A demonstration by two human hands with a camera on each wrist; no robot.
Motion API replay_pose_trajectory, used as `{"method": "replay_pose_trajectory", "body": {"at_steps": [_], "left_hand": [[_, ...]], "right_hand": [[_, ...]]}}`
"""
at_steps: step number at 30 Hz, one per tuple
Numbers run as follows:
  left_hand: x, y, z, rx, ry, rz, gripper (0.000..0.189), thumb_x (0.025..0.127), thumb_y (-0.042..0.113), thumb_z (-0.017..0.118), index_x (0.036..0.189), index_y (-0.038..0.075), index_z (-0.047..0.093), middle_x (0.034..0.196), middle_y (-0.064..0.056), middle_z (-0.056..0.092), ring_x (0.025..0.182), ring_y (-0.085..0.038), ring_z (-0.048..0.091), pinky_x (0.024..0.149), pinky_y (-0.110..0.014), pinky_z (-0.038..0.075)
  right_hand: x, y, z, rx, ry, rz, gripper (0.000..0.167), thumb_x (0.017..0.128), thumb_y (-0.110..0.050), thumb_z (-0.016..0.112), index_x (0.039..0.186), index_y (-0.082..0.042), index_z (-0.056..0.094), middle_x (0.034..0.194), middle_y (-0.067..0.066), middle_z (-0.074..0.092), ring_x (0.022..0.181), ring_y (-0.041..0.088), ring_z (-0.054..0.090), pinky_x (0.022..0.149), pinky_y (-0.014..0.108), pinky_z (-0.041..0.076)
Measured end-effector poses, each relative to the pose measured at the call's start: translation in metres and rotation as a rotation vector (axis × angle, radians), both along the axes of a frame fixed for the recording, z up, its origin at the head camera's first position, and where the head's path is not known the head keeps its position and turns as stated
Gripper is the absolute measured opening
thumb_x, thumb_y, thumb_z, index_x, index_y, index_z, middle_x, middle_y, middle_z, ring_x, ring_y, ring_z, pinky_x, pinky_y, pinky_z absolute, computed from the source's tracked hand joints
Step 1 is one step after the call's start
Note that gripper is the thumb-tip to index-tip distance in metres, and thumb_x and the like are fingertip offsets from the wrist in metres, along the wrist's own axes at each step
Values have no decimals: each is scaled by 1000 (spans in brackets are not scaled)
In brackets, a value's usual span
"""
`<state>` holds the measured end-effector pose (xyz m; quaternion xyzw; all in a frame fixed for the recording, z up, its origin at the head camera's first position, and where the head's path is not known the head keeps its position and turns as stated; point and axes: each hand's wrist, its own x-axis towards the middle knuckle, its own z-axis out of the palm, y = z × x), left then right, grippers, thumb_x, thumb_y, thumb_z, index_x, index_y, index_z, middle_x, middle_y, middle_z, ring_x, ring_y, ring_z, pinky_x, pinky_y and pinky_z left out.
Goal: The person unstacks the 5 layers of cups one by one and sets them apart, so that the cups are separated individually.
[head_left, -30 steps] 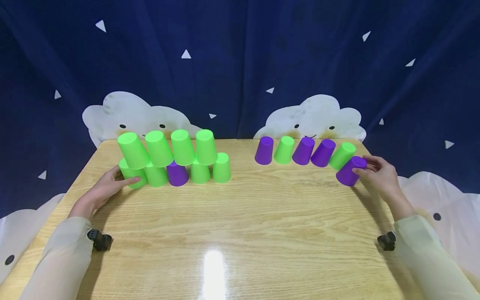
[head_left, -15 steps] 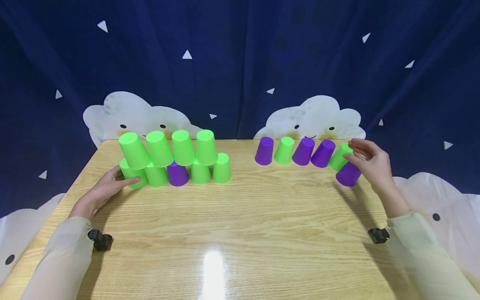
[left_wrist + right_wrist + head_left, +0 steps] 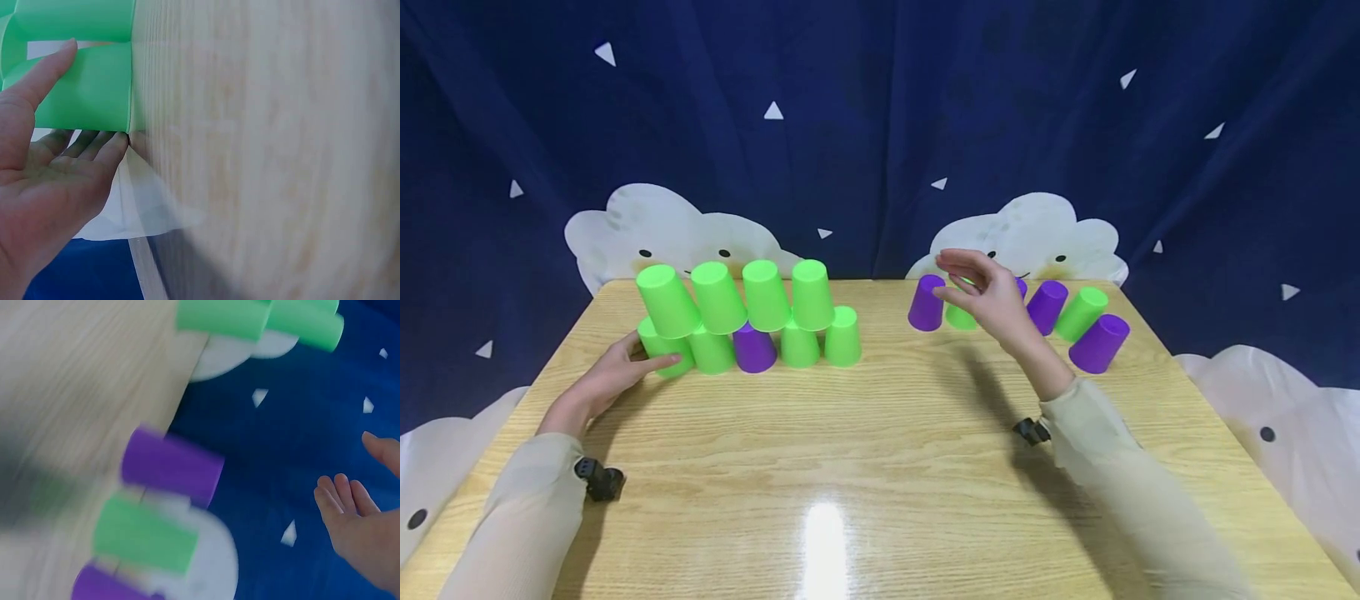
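Observation:
On the left, a two-level wall of upside-down plastic cups stands on the table. My left hand holds the end green cup of its lower row, thumb across the front and fingers around the outer side; in the left wrist view the thumb and fingers lie along opposite sides of this green cup. My right hand is raised over the right-hand row, thumb and fingers spread with nothing between them. Its fingertips overlap a purple cup in the head view. The hand partly hides a green cup and another purple one.
The upper level has several green cups; one purple cup sits in the lower row. To the right, more cups follow, ending in a purple cup. A dark blue curtain hangs behind the wooden table.
My right hand has let go of the far-right purple cup, lifted, and swept left above the row to its left end. My left hand and the cups have stayed in place.

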<state>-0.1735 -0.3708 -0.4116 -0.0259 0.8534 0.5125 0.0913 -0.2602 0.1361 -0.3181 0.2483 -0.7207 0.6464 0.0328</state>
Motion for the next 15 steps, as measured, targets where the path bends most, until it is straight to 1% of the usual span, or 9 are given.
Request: {"method": "replay_pose_trajectory", "body": {"at_steps": [3, 5, 7, 10, 15], "left_hand": [[0, -1, 1, 4, 6, 3, 90, 96, 32, 65, 154, -5, 7, 153, -33, 19, 140, -50, 18, 114, -64, 14], [0, -1, 0, 5, 5, 3, 90, 97, 32, 64, 154, -5, 7, 153, -33, 20, 140, -50, 18, 114, -63, 14], [1, -1, -1, 7, 4, 0, 89, 97, 32, 65, 154, -5, 7, 152, -33, 21, 140, -49, 18, 113, -63, 15], [1, 0, -3, 10, 2, -4, 90, 96, 32, 65, 154, -5, 7, 152, -33, 21, 140, -49, 18, 113, -64, 15], [0, 0, -4, 16, 12, -1, 89, 97, 31, 65, 154, -5, 8, 152, -33, 22, 140, -49, 18, 113, -63, 14]], "right_hand": [[-2, -35, 4, -34, 8, 66, 50, 84, 13, 69, 131, 12, 51, 132, 25, 56, 125, 30, 53, 108, 36, 40], [-3, -57, 3, -55, 9, 109, 49, 84, 14, 68, 130, 13, 52, 130, 27, 56, 125, 33, 53, 108, 37, 40], [-3, -77, 2, -52, 1, 136, 49, 84, 14, 69, 129, 13, 53, 129, 26, 57, 124, 34, 53, 108, 35, 41], [-4, -101, -1, -34, -7, 157, 49, 83, 12, 71, 129, 12, 54, 127, 25, 59, 124, 34, 54, 107, 33, 42], [-8, -133, -2, 14, -4, 158, 50, 84, 7, 73, 130, 9, 55, 129, 21, 59, 124, 32, 54, 107, 32, 42]]}}
